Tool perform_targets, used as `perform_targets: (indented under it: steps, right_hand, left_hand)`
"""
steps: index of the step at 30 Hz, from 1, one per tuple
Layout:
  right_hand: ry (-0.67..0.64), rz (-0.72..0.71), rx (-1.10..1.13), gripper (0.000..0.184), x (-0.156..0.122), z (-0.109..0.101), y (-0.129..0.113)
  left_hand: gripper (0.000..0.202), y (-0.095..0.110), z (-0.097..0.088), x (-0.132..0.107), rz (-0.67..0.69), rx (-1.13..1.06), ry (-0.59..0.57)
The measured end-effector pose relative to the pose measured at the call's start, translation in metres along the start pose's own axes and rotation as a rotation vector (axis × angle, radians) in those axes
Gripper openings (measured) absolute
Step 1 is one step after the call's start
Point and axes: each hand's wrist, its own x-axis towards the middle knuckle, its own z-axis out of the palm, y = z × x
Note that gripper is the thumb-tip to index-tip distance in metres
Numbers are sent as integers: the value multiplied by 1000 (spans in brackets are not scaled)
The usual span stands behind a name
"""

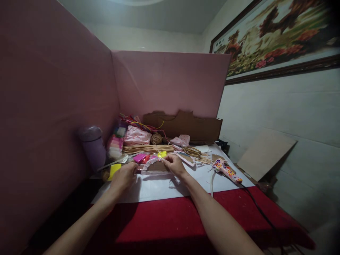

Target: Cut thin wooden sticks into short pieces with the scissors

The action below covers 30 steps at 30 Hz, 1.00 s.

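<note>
A half-round piece of cardboard point(156, 168) with a pale, gathered fabric edge is upright just above the white sheet. My right hand point(174, 165) pinches its curved fabric rim at the upper right. My left hand point(125, 176) is closed beside the cardboard's left end, fingertips together; a brown, shiny bit shows by them, but what they grip is hidden. Behind the piece lie a magenta packet point(139, 157) and a yellow packet point(162, 154). Another cardboard piece with pale fabric edging point(186, 158) rests to the right of my right hand.
A flower-patterned glue gun point(227, 170) lies at right, its cord trailing off the red cloth point(164, 219). Bamboo sticks point(146, 149), a twine ball point(156, 139) and folded pink fabric point(136, 135) sit behind. A purple tumbler point(92, 148) stands left, near pink panels point(170, 81).
</note>
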Motion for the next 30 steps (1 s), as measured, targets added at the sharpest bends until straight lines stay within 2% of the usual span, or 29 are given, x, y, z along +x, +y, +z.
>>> perform_targets:
  steps: [3,5,9,13,16,20,22,25,27,28,30]
  right_hand:
    - [-43,17,-6,21,0,1,1]
    - [-64,24,0,21,-1,1,1]
    - [-102,46,47,20,-2,2,0]
    - [-122,86,50,19,-3,1,-3]
    - [-144,123,71,20,-4,2,-8]
    - [-177,111,21,13,-5,2,-18]
    - [-132,67,-122,15,-5,-2,-22]
    - [139,54,-556,19,-5,-14,-24]
    - [320,155,-864,21,-4,-23,-20]
    - [352,229,-977,23,-4,-27,-17]
    - [310,360,-1109,25,-4,-32,-11]
  left_hand:
    - [16,16,4,19,85,-54,11]
    - [19,25,12,33,132,-215,-11]
    - [19,29,38,51,112,-559,-138]
    - [28,22,56,47,20,-765,-251]
    - [30,20,58,39,-55,-862,-231]
    - [32,22,56,34,-96,-897,-164]
    - [32,23,57,34,-90,-888,-124]
    - [30,27,57,34,-80,-873,-76]
    - [30,29,55,32,-82,-875,-66]
    - [30,31,54,30,-85,-880,-64]
    - [31,33,51,28,-82,-886,-63]
